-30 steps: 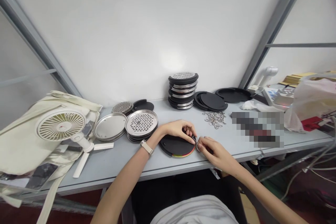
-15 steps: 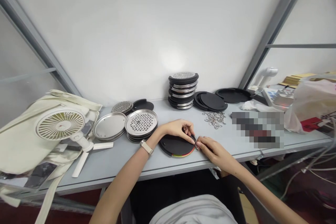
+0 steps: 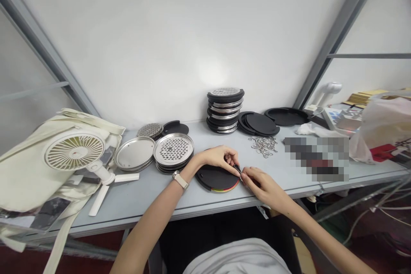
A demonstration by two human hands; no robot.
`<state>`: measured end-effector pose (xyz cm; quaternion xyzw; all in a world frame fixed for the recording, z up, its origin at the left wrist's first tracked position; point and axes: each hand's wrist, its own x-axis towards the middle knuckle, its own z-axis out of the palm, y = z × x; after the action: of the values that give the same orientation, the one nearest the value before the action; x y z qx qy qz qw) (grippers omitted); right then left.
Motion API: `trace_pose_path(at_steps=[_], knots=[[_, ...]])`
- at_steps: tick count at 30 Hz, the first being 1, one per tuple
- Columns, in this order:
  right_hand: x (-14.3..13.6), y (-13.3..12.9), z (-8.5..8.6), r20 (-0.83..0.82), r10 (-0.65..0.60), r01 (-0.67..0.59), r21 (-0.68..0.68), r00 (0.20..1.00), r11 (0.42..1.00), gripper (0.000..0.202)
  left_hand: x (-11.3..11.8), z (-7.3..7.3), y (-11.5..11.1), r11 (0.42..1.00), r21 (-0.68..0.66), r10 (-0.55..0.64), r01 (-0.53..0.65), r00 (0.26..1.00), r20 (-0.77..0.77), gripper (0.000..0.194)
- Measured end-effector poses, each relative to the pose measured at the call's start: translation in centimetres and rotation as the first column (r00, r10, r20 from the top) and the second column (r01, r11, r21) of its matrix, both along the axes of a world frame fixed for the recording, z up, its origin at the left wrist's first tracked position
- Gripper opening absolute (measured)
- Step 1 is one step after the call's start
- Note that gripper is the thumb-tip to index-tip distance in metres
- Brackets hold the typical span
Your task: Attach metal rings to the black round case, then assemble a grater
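Observation:
A black round disc (image 3: 216, 174) with a red, yellow and green stripe along its near rim lies flat on the grey table in front of me. My left hand (image 3: 224, 159) reaches over its far right side, thumb and forefinger pinching a small black loop (image 3: 236, 167) at the disc's right edge. Against those fingertips, my right hand (image 3: 258, 184) pinches a small silver metal clip (image 3: 242, 177), mostly hidden by the fingers. A heap of similar-looking silver clips (image 3: 263, 146) lies behind my right hand.
Left of the disc are perforated metal plates (image 3: 173, 149), plain metal lids (image 3: 134, 153) and a white fan (image 3: 75, 153). Behind stands a tall stack of black and silver discs (image 3: 225, 110), beside black round covers (image 3: 260, 123). A blurred-out patch (image 3: 316, 158) is at right.
Both hands stay at the disc's right edge with almost the same pinch. The fingertips and the metal clip have shifted very slightly; the whole view has drifted a little.

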<state>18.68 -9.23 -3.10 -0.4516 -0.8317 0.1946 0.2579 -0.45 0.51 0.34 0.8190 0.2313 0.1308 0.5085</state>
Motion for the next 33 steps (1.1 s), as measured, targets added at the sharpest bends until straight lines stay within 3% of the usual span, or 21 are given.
trace_pose_path(at_steps=[20,33], knots=[[0.19,0.2,-0.18,-0.045,-0.001,-0.002,-0.066,0.999,0.998,0.034,-0.07,-0.01,-0.04,1.0,0.019,-0.016,0.016,1.0,-0.011,0.043],[0.89,0.86,-0.29,-0.073,0.082,-0.091,-0.132,0.994,0.987,0.036,-0.1,0.07,0.05,0.996,0.071,-0.049,0.047,0.999,0.022,0.039]])
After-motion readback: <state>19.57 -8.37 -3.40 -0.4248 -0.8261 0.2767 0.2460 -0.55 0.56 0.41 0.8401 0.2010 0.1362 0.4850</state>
